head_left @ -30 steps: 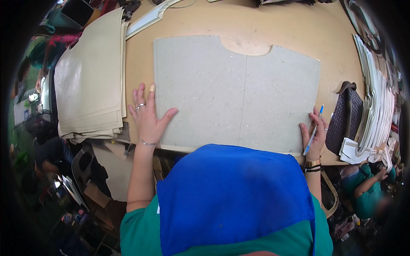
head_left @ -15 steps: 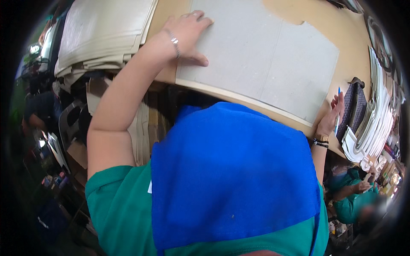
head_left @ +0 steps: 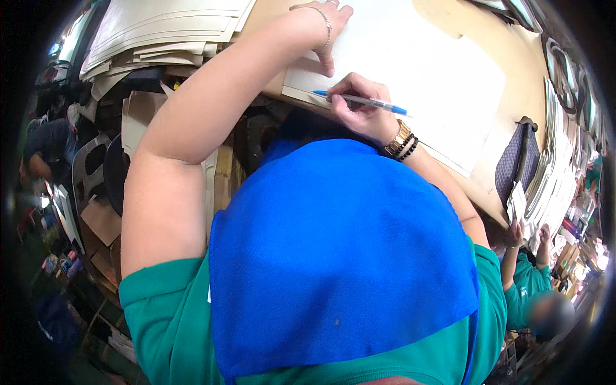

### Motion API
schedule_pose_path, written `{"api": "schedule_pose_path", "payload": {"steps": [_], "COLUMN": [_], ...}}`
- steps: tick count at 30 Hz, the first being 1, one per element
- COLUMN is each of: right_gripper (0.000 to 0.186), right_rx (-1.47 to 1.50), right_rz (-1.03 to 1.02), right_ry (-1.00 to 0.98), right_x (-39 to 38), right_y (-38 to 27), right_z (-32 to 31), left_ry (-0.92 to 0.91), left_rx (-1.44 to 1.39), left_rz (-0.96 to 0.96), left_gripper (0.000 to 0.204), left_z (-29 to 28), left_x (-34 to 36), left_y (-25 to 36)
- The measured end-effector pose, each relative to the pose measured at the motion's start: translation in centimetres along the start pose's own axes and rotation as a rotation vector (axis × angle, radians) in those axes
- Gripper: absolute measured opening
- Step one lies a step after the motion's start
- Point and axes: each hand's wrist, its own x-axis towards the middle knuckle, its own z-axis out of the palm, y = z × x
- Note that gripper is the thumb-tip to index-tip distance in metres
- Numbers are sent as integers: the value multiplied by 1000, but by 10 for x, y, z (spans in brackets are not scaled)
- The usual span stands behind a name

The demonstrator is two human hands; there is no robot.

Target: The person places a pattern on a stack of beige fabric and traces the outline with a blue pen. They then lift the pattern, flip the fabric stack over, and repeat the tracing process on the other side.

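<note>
A large pale sheet [head_left: 423, 83] with a notched far edge lies on the tan table, its surface bright with glare. My left hand [head_left: 328, 31] rests on the sheet's left side, fingers apart and thumb stretched toward me. In my right hand [head_left: 367, 114] is a blue-and-clear pen [head_left: 378, 104], pinched between thumb and fingers. The pen slants with its blue tip toward the left, over the sheet's near left edge. Whether the tip touches the sheet, I cannot tell.
Stacked pale sheets [head_left: 163, 29] lie at the table's far left. On the right are a dark patterned piece [head_left: 515, 157] and layered pale pieces [head_left: 545, 176]. A person in a green shirt [head_left: 529, 276] is at lower right, hands raised beside those pieces. A chair [head_left: 90, 163] stands at left.
My right hand has brought the pen from the table's right side leftward to the sheet's near left edge. My left hand has shifted slightly right and away. The sheet looks brighter.
</note>
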Motion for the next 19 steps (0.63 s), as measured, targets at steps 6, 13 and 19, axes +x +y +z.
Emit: {"api": "schedule_pose_path", "payload": {"steps": [6, 13, 19], "right_gripper": [4, 5, 6], "right_rx": [-114, -154, -149], "right_rz": [-83, -109, -131], "right_ry": [16, 1, 66], "right_x": [-1, -2, -1], "right_y": [2, 0, 0], "right_z": [4, 4, 7], "left_ry": [-112, -100, -152], "left_rx": [106, 148, 117], "left_rz": [-126, -158, -156], "left_gripper": [116, 119, 121], "left_z": [-2, 6, -9], "left_x": [18, 22, 16], "left_y": [11, 9, 17]}}
